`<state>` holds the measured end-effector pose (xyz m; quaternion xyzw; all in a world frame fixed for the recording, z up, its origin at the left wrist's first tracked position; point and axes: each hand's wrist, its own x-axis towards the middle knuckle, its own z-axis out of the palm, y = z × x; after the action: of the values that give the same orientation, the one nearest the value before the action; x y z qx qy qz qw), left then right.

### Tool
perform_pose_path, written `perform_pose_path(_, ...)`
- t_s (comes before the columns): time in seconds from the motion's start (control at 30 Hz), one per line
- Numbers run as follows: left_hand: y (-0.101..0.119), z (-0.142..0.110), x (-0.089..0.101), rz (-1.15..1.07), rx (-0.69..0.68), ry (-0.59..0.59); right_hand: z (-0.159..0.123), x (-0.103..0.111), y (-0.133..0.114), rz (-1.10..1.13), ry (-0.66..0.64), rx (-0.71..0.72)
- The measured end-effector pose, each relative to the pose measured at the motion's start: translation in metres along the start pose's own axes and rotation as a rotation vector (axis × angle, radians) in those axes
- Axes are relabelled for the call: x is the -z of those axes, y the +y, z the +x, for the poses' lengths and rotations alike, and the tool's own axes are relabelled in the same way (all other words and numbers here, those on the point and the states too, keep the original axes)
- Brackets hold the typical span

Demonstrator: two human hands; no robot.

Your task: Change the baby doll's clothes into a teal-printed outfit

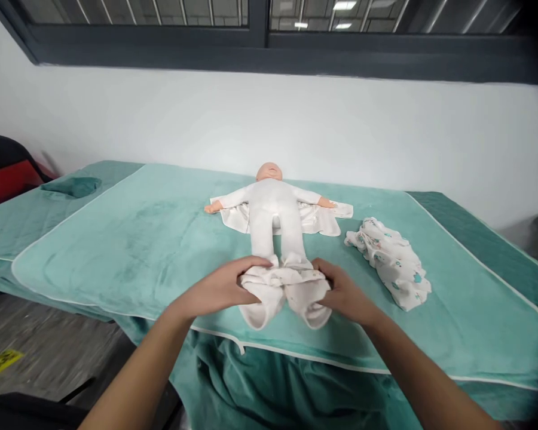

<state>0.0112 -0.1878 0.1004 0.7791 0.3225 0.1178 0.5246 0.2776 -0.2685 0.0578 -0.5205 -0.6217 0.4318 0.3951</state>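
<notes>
A baby doll [275, 200] lies on its back on the green bed cover [161, 239], its head toward the wall and its legs toward me. Its arms are stretched out over a white baby top [316, 220] spread beneath it. White baby pants [262, 292] are bunched around the lower ends of its legs, hiding the feet. My left hand [226, 285] grips the left side of the pants, thumb and fingers closed on the cloth. On the right side, my right hand [341, 292] holds the same pants, fingers partly hidden by fabric.
A crumpled white cloth with a coloured print [392, 260] lies right of the doll. Behind the bed rises a white wall [251, 119] below a dark window frame [269, 57]. A red and black chair [9, 173] stands at the far left. Green fabric [287, 382] hangs over the front edge.
</notes>
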Motion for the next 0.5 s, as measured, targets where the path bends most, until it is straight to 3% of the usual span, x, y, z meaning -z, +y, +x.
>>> perform_pose_path(0.17,0.029,-0.005,0.030,-0.248,0.005,-0.131,0.010,0.020,-0.036,0.214,-0.138,0.109)
perform_pose_path(0.23,0.044,-0.004,0.042,-0.243,-0.014,-0.235,0.017,0.026,-0.055,0.205,-0.265,0.132)
perform_pose_path(0.37,0.084,-0.005,0.064,0.069,0.098,-0.498,0.025,0.034,-0.100,-0.133,-0.636,0.085)
perform_pose_path(0.5,0.111,-0.011,0.065,0.373,0.140,-0.436,0.030,0.027,-0.136,-0.327,-0.797,0.000)
